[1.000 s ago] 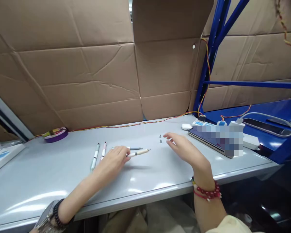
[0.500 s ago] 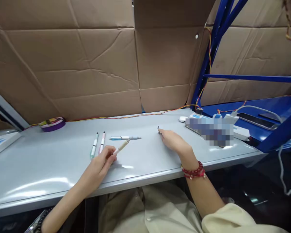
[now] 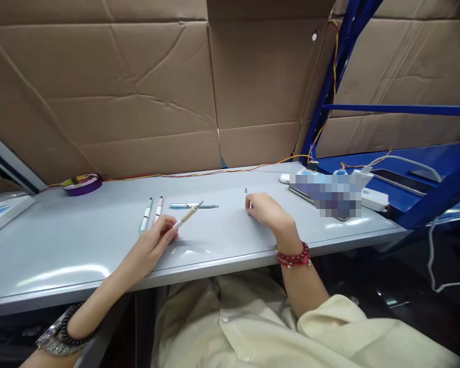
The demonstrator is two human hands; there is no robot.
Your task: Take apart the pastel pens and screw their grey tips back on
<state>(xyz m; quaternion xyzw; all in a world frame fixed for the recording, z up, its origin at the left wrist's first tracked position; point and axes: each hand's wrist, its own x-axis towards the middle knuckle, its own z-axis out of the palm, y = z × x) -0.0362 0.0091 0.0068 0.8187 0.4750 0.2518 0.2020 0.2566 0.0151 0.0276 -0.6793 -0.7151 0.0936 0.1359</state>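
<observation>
My left hand is closed around a white pen with a cream front section, held tilted with its thin refill end pointing up and right. Just past the fingers of my right hand, a small metal cone-shaped pen tip stands on the table. That hand is empty, its fingers loosely bent with a gap at the thumb. A green-and-white pen and a pink-and-white pen lie beside my left hand. Behind the held pen lies a blue-and-white pen.
The grey table backs onto a cardboard wall. A purple tape roll sits at the back left. On the right are a pixelated phone-like object, a white power strip with cables, and a blue metal frame.
My right hand has let go of the small metal pen tip and drawn back slightly towards me. The left hand keeps hold of its pen. The camera view has shifted a little.
</observation>
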